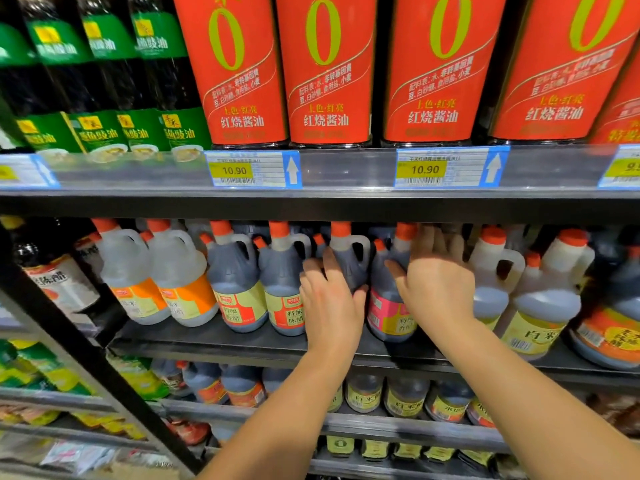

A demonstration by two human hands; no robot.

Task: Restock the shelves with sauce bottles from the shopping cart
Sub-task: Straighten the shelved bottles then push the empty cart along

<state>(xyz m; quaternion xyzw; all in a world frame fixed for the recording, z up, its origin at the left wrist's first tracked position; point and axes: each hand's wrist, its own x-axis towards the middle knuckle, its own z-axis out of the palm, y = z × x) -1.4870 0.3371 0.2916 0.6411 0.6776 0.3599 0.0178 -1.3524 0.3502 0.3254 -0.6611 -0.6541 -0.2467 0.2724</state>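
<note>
Dark bottle upright, cap up | left hand gripping

Two bare forearms, no sleeves; left hand and right hand wear no gloves, rings or watch.

I see a dark sauce jug, orange cap, moulded handle, upright on the middle shelf, just beyond my left hand; its label is hidden behind that hand. Just left of the right hand, a pink-labelled dark jug stands upright.
</note>
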